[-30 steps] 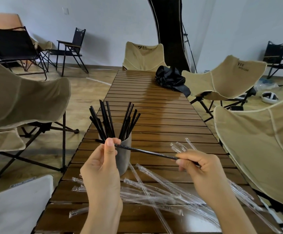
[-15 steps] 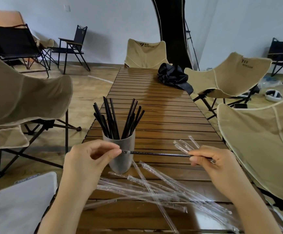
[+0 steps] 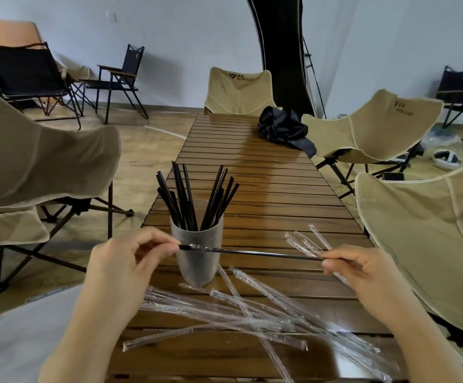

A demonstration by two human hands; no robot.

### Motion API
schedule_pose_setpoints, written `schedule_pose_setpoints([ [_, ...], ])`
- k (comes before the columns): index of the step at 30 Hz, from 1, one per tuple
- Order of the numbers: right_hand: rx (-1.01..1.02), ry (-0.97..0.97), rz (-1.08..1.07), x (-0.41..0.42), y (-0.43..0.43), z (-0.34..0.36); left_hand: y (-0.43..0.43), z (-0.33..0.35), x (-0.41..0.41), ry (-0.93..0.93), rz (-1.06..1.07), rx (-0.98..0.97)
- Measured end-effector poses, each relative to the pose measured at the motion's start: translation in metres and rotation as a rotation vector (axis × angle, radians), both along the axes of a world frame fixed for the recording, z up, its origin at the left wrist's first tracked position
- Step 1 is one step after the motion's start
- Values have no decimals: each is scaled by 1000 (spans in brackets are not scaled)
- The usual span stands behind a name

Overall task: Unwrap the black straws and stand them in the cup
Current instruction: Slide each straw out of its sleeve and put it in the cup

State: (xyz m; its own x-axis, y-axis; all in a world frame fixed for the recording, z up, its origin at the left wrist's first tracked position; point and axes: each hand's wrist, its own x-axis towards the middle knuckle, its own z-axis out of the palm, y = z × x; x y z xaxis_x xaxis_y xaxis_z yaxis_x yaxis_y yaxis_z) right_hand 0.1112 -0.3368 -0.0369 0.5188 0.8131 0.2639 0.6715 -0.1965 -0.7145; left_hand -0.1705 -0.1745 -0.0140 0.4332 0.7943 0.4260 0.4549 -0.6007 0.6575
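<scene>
While left grip (image 3: pixel 125 261) and right grip (image 3: pixel 363 269) pinch slim black straw (image 3: pixel 252 252), frosted cup (image 3: pixel 197 269)

Pale grey walls (image 3: pixel 169 37) close a room with a light wood floor (image 3: pixel 147 150). A slatted brown tabletop (image 3: pixel 274 194) runs toward 12 o'clock, where a beige camp chair (image 3: pixel 238 92) stands. A large beige chair (image 3: pixel 39 161) sits at 9 o'clock, two beige chairs (image 3: pixel 377 128) at 3 o'clock; black folding chairs (image 3: pixel 134 59) stand at 10 o'clock. A crumpled black bag (image 3: pixel 282 128) lies at 1 o'clock.
</scene>
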Motion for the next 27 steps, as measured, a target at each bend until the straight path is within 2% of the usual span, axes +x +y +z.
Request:
schedule_pose_setpoints([
  [6,-73,-54,-159,7,-5,-3,9,-1,-13,-114,165,22],
  [9,-237,-116,-106,-1,1,-3,7,0,-10,-116,140,11],
  [11,-267,-151,-23,-9,8,-2,5,0,-5,-112,111,8],
  [15,-177,-100,82,-19,19,-4,5,-2,-3,-9,0,-3],
  [21,-176,-91,131,-19,25,-12,-1,-6,5,255,-294,-83],
  [23,-189,-96,120,-16,24,-14,-1,-7,6,269,-294,-70],
  [27,-226,-137,41,-3,16,-17,3,-6,-2,254,-148,39],
])
